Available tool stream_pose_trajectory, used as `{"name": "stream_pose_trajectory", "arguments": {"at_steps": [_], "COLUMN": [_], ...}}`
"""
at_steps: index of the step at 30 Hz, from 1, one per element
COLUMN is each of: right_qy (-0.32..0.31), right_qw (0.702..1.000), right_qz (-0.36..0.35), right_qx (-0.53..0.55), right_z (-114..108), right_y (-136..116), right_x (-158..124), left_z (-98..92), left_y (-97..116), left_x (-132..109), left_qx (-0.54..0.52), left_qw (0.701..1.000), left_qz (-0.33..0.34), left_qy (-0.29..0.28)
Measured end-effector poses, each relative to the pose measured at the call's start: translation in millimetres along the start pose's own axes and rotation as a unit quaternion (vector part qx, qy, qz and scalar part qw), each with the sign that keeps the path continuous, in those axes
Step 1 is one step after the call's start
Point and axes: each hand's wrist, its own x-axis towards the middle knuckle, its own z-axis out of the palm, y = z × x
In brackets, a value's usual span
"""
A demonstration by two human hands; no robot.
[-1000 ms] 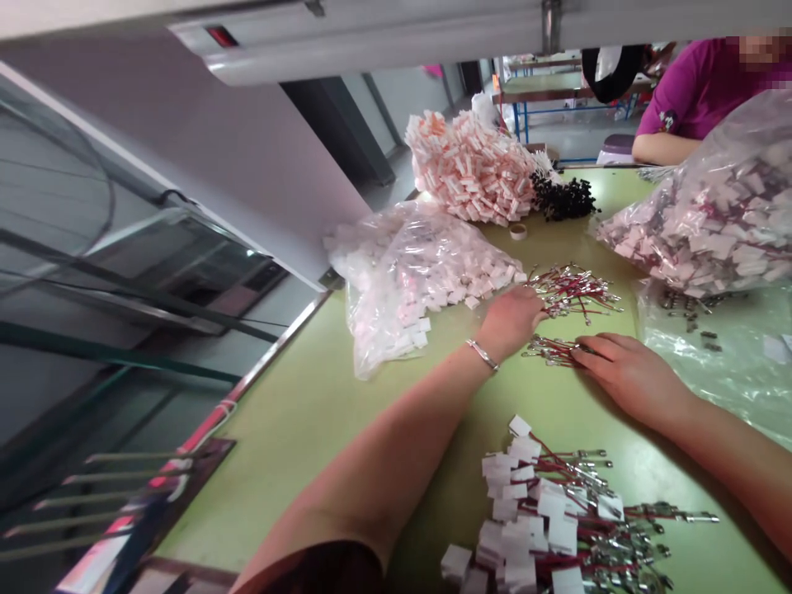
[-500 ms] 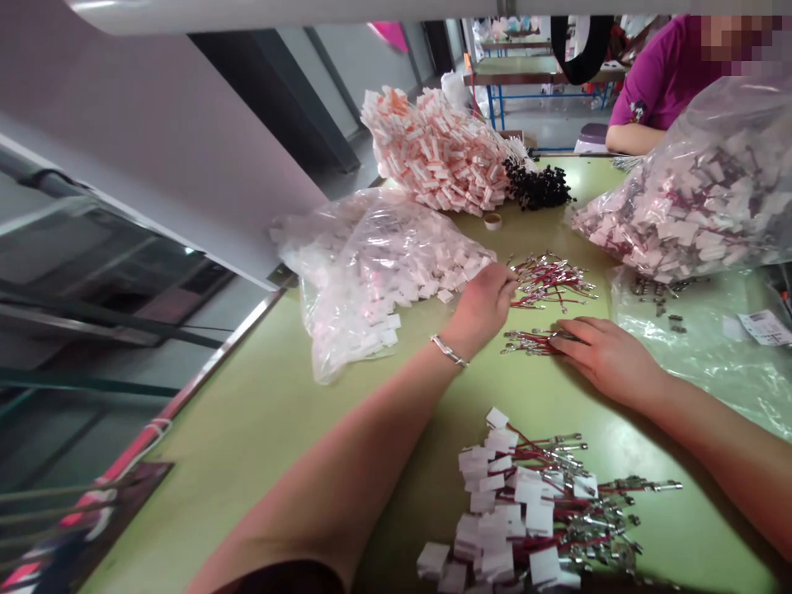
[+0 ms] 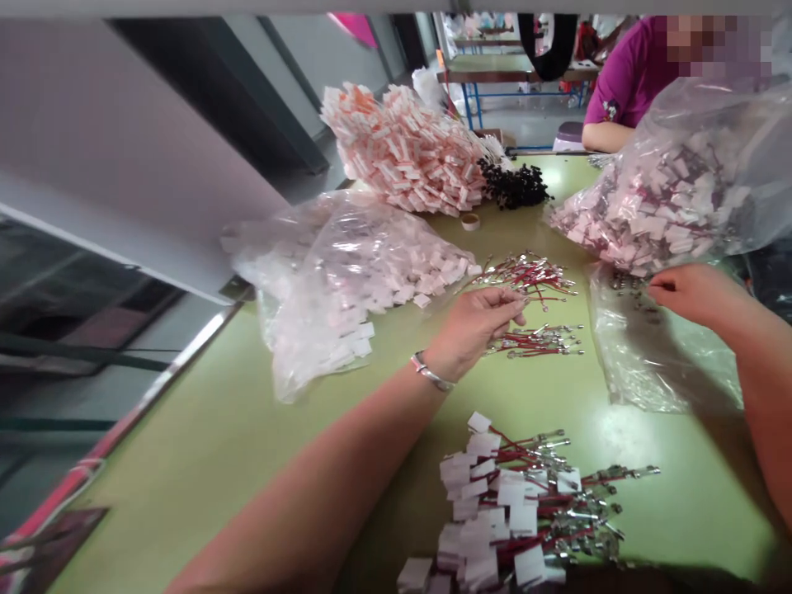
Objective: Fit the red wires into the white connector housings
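My left hand [image 3: 473, 323] hovers over the green table [image 3: 260, 429] with its fingers curled and pinched together; what they hold is too small to make out. Just to its right lies a small bunch of red cords with metal clips [image 3: 537, 340], and a second bunch [image 3: 525, 274] lies a little farther back. My right hand [image 3: 686, 290] is closed in a pinch over a flat clear plastic bag [image 3: 656, 355] that holds small metal parts. In front of me lies a pile of red cords with white tags [image 3: 513, 507].
A clear bag of white tags [image 3: 346, 280] lies at the left, a heap of orange-and-white tags [image 3: 402, 148] and black pieces [image 3: 513, 183] at the back, a full bag of tagged cords [image 3: 686, 186] at the right. A person in a magenta shirt [image 3: 619, 78] sits beyond.
My right hand has left the small bunch of red cords and moved right and back to the flat plastic bag. My left hand has drawn back slightly and curled its fingers.
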Motion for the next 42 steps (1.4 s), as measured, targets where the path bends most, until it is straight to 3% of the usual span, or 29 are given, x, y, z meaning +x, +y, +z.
{"name": "stream_pose_trajectory", "arguments": {"at_steps": [8, 12, 14, 23, 32, 35, 38, 42], "right_qy": [-0.072, 0.008, 0.010, -0.003, 0.021, 0.056, 0.058, 0.057], "right_qw": [0.995, 0.997, 0.993, 1.000, 0.997, 0.992, 0.959, 0.877], "right_qz": [-0.072, 0.058, 0.089, 0.005, -0.040, -0.108, -0.171, -0.079], "right_qx": [0.003, -0.058, -0.072, 0.010, -0.065, 0.021, 0.219, 0.471], "right_z": [0.7, 19.2, 29.5, 46.6, 39.0, 29.6, 21.9, 18.9], "right_y": [6.6, -5.5, -13.4, -29.7, -39.9, -50.1, -72.3, -104.9], "right_x": [-0.7, 3.9, 6.3, 9.0, -0.4, -10.1, -25.9, -46.4], "left_z": [3.9, 5.9, 6.2, 12.6, 12.2, 13.4, 16.4, 21.2], "left_y": [0.8, 0.0, -1.6, 0.5, -2.8, -2.9, -1.1, 2.3], "left_x": [-1.1, -1.6, -1.7, -7.6, -6.6, -7.1, -10.0, -15.4], "left_qx": [0.045, 0.076, 0.093, 0.175, 0.171, 0.163, 0.162, 0.157], "left_qw": [0.999, 0.997, 0.995, 0.984, 0.985, 0.985, 0.985, 0.984], "left_qz": [-0.024, -0.026, -0.030, -0.019, -0.003, -0.002, 0.010, 0.011], "left_qy": [0.010, 0.008, 0.001, -0.028, -0.033, -0.048, -0.064, -0.080]}}
